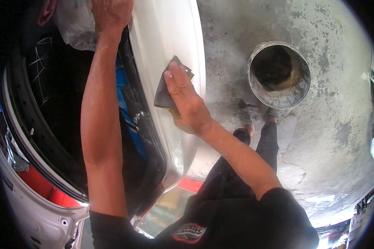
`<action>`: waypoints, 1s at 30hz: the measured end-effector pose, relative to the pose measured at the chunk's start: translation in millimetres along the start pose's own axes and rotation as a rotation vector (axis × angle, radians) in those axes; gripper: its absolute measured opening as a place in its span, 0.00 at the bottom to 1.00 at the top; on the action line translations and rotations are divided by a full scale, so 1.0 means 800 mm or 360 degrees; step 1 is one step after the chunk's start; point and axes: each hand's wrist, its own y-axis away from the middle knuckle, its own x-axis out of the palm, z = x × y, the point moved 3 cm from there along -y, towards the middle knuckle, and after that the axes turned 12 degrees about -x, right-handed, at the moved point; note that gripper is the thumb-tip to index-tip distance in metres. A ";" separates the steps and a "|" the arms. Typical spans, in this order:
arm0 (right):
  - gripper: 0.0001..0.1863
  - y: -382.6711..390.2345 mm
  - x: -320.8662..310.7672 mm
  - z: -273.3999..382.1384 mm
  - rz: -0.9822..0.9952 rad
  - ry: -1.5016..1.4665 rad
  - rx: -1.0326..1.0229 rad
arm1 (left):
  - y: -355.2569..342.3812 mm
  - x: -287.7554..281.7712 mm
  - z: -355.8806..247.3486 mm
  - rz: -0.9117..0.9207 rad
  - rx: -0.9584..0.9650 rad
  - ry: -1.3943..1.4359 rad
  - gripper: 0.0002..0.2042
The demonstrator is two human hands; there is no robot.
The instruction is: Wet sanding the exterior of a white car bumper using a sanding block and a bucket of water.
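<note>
A dark grey sheet of sandpaper (pixel 165 96) lies against the white curved car panel (pixel 166 29). My right hand (pixel 189 101) presses it there, its fingers laid over the sheet and the thumb side holding it. Further up, my left hand (pixel 112 14) is at the panel's inner edge, beside a clear plastic bag (pixel 75 25). The upper frame edge cuts off its fingers, so their hold is hidden. Under my left forearm, a black trim strip with a blue band (pixel 131 128) runs along the panel.
On the grey, stained floor (pixel 332 120) to the right stands a round, open bin (pixel 279 99) with a pale rim. An open car body with a dark cavity (pixel 58 120) fills the left. Red parts (pixel 43 182) and a silver metal panel (pixel 33 207) show at lower left.
</note>
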 end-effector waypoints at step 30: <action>0.47 0.283 0.034 0.106 0.0298 -0.0399 0.0462 | 0.000 0.004 -0.029 0.0136 -0.0158 0.0207 0.32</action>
